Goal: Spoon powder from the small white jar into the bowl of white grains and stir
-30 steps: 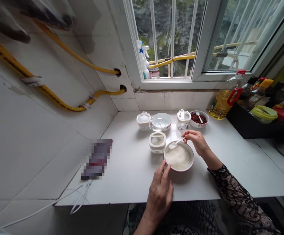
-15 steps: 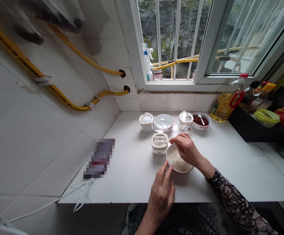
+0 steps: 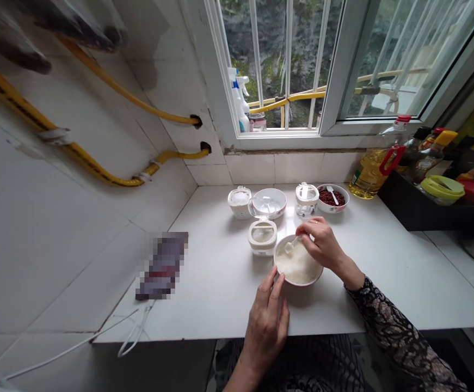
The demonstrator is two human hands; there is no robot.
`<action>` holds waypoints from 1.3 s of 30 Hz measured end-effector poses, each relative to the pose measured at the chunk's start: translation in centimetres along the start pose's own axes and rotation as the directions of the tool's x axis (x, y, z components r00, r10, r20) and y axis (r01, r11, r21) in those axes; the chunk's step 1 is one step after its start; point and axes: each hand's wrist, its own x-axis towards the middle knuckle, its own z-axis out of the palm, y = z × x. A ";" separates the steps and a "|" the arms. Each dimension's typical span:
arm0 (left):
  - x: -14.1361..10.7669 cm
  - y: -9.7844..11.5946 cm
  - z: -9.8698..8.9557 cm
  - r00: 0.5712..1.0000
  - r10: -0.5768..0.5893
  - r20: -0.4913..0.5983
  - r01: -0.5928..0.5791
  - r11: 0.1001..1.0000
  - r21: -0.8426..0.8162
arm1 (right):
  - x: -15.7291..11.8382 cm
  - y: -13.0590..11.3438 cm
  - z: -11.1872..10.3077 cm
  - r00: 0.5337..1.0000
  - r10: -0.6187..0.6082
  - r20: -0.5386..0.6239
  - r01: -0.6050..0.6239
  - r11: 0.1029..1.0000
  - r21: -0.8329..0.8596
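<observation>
My right hand (image 3: 321, 242) pinches the handle of a small white spoon (image 3: 289, 247), its scoop over the near bowl (image 3: 281, 276). Pale white grains or powder (image 3: 300, 264) fill that bowl; I cannot tell which. The stretched fingertips of my left hand (image 3: 267, 318) rest against the bowl's near left rim, and that hand grips nothing. Just left of the bowl stands a square seasoning jar (image 3: 262, 250) with its lid raised and pale contents inside.
Behind are a lidded jar of white contents (image 3: 239, 209), a white bowl (image 3: 277, 196), a clear jar (image 3: 307, 207) and a bowl of dark red beans (image 3: 332, 198) with a white spoon. An oil bottle (image 3: 369, 174) and black box (image 3: 408, 209) stand right; a blurred-out dark object (image 3: 163, 267) lies left.
My right hand has brought the spoon out of the open jar and over the bowl, moving to the right. My left hand stays at the bowl's rim. The view has shifted slightly.
</observation>
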 end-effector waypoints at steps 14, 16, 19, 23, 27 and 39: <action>0.1 0.0 0.0 1.000 0.010 -0.001 -0.010 1.000 0.004 | 0.8 0.5 -0.5 0.839 0.509 0.192 -0.516 0.634 0.576; 0.1 0.1 0.0 1.000 0.010 0.000 -0.010 1.000 0.003 | 1.0 0.6 -0.6 0.815 0.541 0.207 -0.537 0.571 0.620; 0.1 0.1 0.0 1.000 0.014 -0.008 -0.014 1.000 0.002 | 1.1 0.4 -0.8 0.790 0.571 0.223 -0.556 0.515 0.652; 0.1 0.1 0.0 1.000 0.020 -0.014 -0.020 1.000 0.003 | 1.2 0.1 -0.9 0.774 0.587 0.237 -0.572 0.488 0.659; 0.1 0.0 0.1 1.000 0.023 -0.016 -0.023 1.000 0.005 | 1.2 0.1 -0.8 0.769 0.593 0.239 -0.578 0.485 0.656; 0.0 0.0 0.1 1.000 0.022 -0.011 -0.022 1.000 -0.003 | 1.3 -0.2 -0.2 0.805 0.573 0.154 -0.504 0.524 0.686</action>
